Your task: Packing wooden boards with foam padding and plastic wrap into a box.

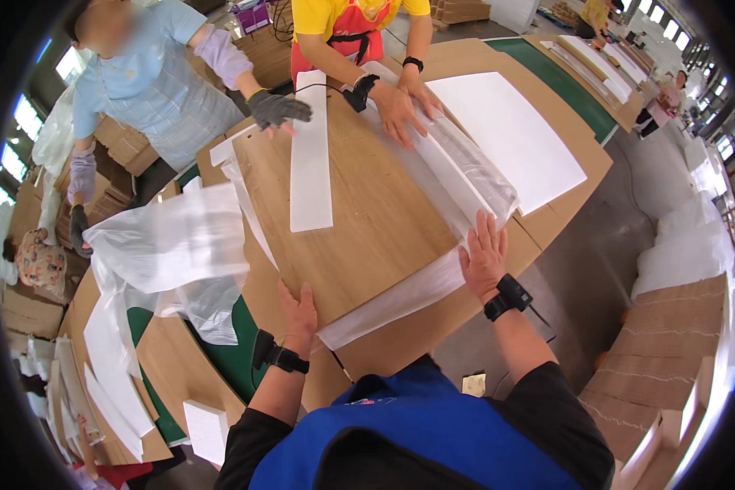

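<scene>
A flat wood-grain board (376,220) lies in front of me, with a white strip (311,163) across its top. My left hand (300,310) rests at the board's near left corner, its fingers stretched out and holding nothing. Fingers spread, my right hand (483,257) lies against the near end of the translucent white wrapping sheet (474,167), which runs folded along the board's right side. More of the thin wrapping (400,302) shows under the board's near edge. Opposite me, a co-worker's two hands (404,106) press on the far part of that folded sheet.
Brown cardboard (559,192) lies under the board, with a white sheet (506,131) at its right. On the left, another co-worker's gloved hand (278,110) hovers near the strip, above loose clear film (171,237). Stacked cardboard (661,359) stands at the right.
</scene>
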Available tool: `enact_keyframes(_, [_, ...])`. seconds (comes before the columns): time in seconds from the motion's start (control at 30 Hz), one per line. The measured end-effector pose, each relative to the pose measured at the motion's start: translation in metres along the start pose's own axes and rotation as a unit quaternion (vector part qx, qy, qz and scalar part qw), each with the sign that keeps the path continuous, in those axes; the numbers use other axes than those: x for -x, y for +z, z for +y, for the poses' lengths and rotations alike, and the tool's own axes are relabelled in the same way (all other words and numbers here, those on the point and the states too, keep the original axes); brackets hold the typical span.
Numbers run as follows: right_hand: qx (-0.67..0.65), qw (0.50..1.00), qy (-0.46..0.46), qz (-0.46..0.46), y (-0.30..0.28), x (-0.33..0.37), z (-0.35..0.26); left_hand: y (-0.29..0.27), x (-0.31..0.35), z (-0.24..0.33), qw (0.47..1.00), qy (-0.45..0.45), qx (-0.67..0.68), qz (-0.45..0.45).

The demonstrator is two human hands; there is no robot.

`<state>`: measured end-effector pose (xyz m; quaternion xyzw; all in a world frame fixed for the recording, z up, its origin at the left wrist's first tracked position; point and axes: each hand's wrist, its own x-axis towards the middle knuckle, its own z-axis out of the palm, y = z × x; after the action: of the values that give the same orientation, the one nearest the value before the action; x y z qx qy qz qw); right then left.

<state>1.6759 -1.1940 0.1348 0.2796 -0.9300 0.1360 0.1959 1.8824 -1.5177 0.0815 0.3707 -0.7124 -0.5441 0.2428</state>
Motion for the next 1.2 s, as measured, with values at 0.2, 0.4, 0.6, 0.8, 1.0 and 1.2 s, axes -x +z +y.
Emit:
enact_keyframes(0.2, [-0.091, 0.992, -0.09, -0.022, 0.02, -0.03, 0.036, 0.007, 0.006, 0.013, 0.996, 0.037, -0.08, 0.024])
enact_keyframes(0.4, [-0.158, 0.979, -0.127, -0.021, 0.005, -0.027, 0.026, -0.002, 0.01, 0.017, 0.975, 0.006, -0.203, 0.093])
enact_keyframes(0.6, [-0.133, 0.982, -0.132, 0.002, -0.012, -0.031, 0.03, 0.002, 0.011, 0.023, 0.977, 0.005, -0.193, 0.085])
enact_keyframes(0.8, [-0.107, 0.989, -0.098, -0.023, 0.012, -0.04, 0.043, 0.007, 0.009, 0.024, 0.977, 0.009, -0.198, 0.074])
enact_keyframes(1.0, [-0.113, 0.986, -0.096, -0.077, 0.027, -0.038, 0.04, -0.005, 0.006, 0.005, 0.978, -0.003, -0.196, 0.076])
enact_keyframes(1.2, [-0.157, 0.981, -0.076, -0.083, 0.052, -0.058, 0.052, 0.007, 0.005, 0.026, 0.982, -0.018, -0.184, 0.037])
